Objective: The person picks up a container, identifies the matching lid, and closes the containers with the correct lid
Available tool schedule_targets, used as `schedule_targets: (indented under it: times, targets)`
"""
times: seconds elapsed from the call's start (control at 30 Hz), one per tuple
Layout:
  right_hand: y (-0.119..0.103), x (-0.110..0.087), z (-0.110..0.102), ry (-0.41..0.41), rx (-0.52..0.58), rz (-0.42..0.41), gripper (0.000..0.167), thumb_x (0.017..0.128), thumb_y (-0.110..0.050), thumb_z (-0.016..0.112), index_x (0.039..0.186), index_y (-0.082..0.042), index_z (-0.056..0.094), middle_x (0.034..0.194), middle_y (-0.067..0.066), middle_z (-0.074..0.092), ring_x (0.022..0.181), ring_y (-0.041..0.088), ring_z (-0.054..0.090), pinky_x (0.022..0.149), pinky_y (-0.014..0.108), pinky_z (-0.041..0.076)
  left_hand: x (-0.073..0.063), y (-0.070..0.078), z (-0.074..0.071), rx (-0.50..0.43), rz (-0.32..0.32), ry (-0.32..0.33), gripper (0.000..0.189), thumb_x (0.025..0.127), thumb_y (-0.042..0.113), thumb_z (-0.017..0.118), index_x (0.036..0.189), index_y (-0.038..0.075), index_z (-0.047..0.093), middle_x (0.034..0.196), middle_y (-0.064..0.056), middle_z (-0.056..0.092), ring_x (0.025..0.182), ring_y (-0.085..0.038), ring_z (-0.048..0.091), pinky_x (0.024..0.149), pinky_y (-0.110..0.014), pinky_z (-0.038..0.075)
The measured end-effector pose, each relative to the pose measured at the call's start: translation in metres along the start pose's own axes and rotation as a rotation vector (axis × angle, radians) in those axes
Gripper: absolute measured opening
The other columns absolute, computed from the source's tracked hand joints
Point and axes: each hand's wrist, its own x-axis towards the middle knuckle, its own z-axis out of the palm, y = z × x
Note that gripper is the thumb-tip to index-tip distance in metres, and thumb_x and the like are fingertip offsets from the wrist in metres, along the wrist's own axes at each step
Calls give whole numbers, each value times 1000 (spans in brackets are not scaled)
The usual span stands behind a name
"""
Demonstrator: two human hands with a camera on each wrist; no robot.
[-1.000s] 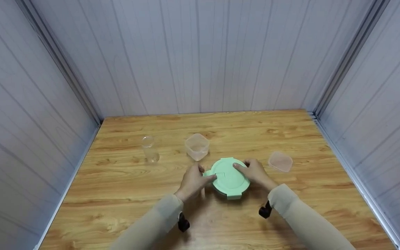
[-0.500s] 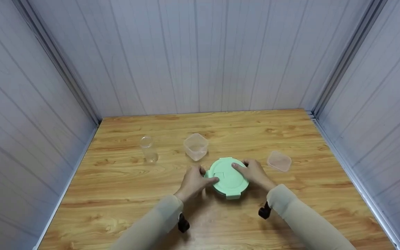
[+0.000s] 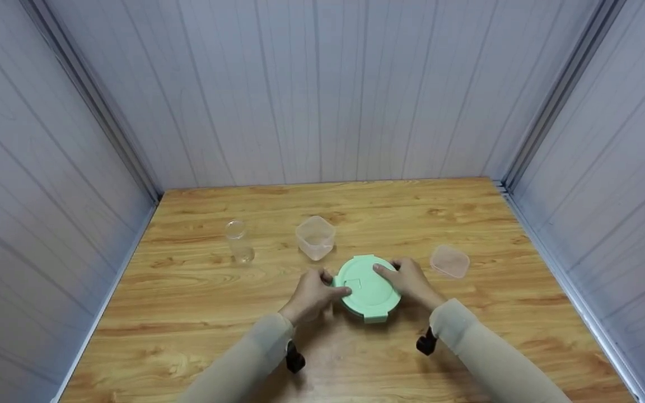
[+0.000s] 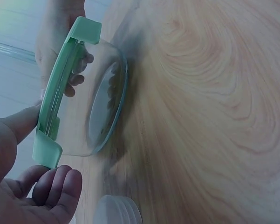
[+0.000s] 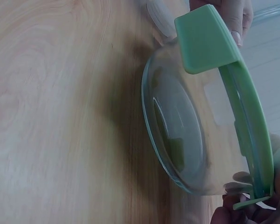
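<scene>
A round glass food container [image 5: 177,135] with a light green clip-on lid [image 3: 370,288] stands on the table between my hands. My left hand [image 3: 314,294] is at the lid's left side. Its thumb lies on the lid's edge and its curled fingers sit by the side clip [image 4: 47,150], as the left wrist view shows. On the opposite side my right hand [image 3: 412,280] grips the container, thumb on top of the lid. In the right wrist view its fingers are around a clip flap [image 5: 251,201] that stands outward. Through the glass, the container appears to hold nothing.
Behind the container stands a clear square plastic box [image 3: 316,238] without a lid. A clear cylindrical jar [image 3: 239,242] stands farther left. At the right lies a flat translucent square lid [image 3: 450,261]. Panel walls close off the back and sides of the wooden table [image 3: 188,313].
The left side clip, which stuck outward a second ago, now sits down against the lid's edge. My left thumb has shifted slightly; the right hand keeps its hold.
</scene>
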Motion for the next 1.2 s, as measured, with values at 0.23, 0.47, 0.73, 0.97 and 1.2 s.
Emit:
schedule_targets:
  times: [0.23,0.47,0.73,0.97,1.2]
  targets:
    - [-3,0,-1,-10,10,-11,39,106,-43,71,107,-5,78,91,7,74,78,17,65,70,26,52,2,-2,1,-118,8,-7,37,85,7,93,98,-2,60,89,-4,59,67,-13,58,55,-25,49]
    - [-3,-1,-1,9,11,-21,40,106,-41,72,118,-4,79,100,8,78,86,18,67,75,27,54,4,-3,3,-188,-17,-40,30,87,6,91,100,-1,65,90,-6,67,68,-13,63,57,-28,55]
    - [-3,-1,2,15,17,-13,43,106,-43,72,123,-4,78,104,9,78,88,18,68,76,29,55,5,-6,0,-223,-8,-74,33,88,5,89,99,2,58,91,-3,62,75,-13,61,63,-25,53]
    - [-3,-2,3,-1,44,-4,40,106,-45,71,116,-7,79,101,7,76,86,17,66,73,28,53,5,-8,-2,-264,-39,-127,38,91,6,87,97,5,50,87,-1,56,62,-16,57,56,-30,48]
    - [0,-4,-2,-14,-1,-15,43,107,-44,69,120,-4,78,109,11,77,93,20,68,80,31,55,4,-9,1,-210,-46,-111,39,91,15,89,106,4,54,98,-5,57,72,-18,61,60,-31,54]
